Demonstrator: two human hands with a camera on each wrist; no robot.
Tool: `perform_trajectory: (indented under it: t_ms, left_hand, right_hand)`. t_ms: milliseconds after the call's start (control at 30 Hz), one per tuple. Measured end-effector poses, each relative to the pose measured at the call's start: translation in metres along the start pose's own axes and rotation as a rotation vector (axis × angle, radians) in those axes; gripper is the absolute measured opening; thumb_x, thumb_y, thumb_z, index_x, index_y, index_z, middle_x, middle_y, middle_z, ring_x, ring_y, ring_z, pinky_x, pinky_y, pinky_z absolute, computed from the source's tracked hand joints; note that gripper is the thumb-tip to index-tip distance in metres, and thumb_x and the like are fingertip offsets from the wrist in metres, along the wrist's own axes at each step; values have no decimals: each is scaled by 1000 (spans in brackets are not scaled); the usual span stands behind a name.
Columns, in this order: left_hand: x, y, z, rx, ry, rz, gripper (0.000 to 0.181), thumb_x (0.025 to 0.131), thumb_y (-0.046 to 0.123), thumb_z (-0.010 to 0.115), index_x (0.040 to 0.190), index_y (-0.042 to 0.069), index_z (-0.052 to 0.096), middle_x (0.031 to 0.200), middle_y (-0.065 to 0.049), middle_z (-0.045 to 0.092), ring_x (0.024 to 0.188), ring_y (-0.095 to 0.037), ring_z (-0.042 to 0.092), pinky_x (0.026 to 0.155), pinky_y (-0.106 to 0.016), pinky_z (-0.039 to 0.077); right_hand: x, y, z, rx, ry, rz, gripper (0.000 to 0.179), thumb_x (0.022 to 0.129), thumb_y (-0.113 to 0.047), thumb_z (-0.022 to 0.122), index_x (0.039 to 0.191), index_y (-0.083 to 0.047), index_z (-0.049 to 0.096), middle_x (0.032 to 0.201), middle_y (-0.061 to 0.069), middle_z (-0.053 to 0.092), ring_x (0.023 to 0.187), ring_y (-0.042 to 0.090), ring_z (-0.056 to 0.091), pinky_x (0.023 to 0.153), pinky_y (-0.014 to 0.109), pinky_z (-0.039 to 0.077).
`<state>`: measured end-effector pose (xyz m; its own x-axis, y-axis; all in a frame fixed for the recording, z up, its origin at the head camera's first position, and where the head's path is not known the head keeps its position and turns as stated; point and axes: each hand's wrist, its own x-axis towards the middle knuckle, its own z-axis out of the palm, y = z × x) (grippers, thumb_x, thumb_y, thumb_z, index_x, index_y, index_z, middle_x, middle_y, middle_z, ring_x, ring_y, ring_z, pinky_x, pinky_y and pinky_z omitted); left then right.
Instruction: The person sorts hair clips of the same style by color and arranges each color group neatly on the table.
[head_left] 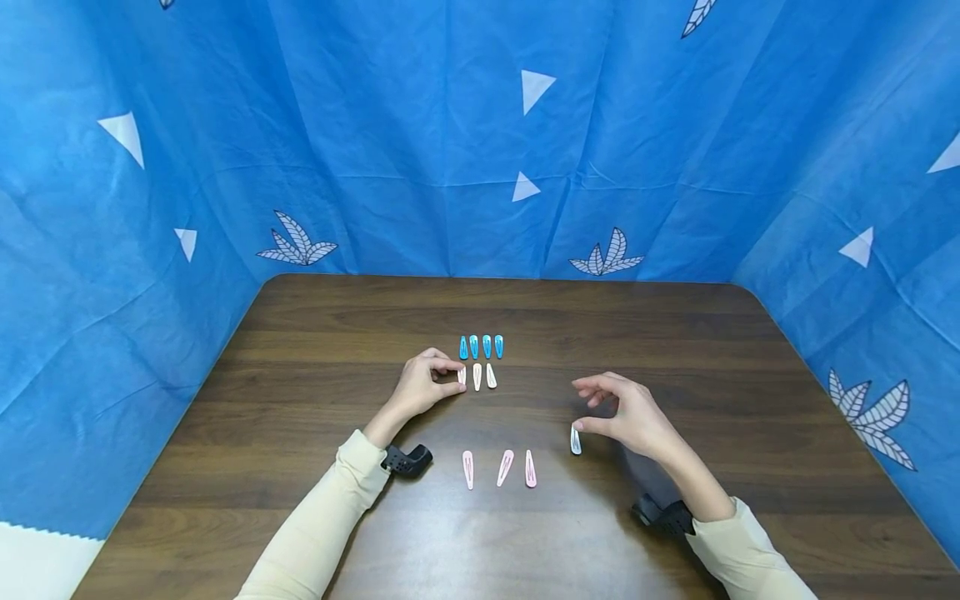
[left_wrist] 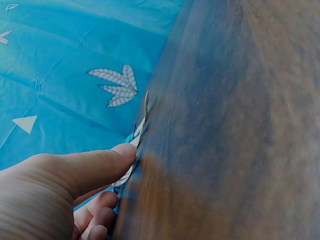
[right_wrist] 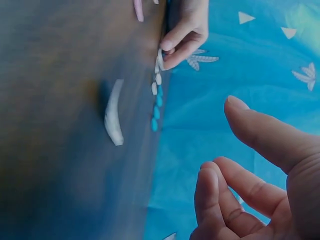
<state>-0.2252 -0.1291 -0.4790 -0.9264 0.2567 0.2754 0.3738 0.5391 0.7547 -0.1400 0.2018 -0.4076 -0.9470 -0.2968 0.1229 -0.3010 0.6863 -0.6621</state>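
My left hand (head_left: 422, 384) pinches a cream hair clip (head_left: 462, 377) between thumb and index finger at the left end of a short row. Beside it lie two more cream hair clips, the nearer one (head_left: 477, 377) and a slightly tilted one (head_left: 491, 376). My right hand (head_left: 626, 414) hovers above the table with thumb and fingers apart. Near its thumb is a pale hair clip (head_left: 576, 440), which the right wrist view shows lying on the wood away from the fingers.
Several blue hair clips (head_left: 487, 346) form a row behind the cream ones. Nearer the front lie three pink hair clips, one (head_left: 468, 470) apart from the other two (head_left: 531, 469). The brown wooden table (head_left: 315, 517) meets a blue patterned cloth (head_left: 420, 133) at back and sides.
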Motion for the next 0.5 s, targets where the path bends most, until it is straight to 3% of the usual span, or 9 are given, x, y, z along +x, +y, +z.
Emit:
perform_trajectory:
  t_ms: [267, 500]
  left_hand:
    - [0, 1, -1, -9, 1, -6, 30, 70, 12, 86, 98, 7, 78, 92, -6, 67, 82, -16, 56, 70, -23, 46]
    - [0, 1, -1, -10, -3, -2, 30, 70, 12, 86, 99, 7, 78, 92, -6, 66, 82, -16, 56, 70, -23, 46]
  right_hand:
    - [-10, 17, 10, 10, -33, 14, 54, 70, -19, 88, 118, -7, 67, 101, 5, 67, 85, 16, 58, 67, 25, 44]
    - [-13, 23, 18, 37, -115, 18, 52, 66, -20, 90, 111, -7, 69, 92, 1, 61, 78, 10, 55, 69, 23, 47]
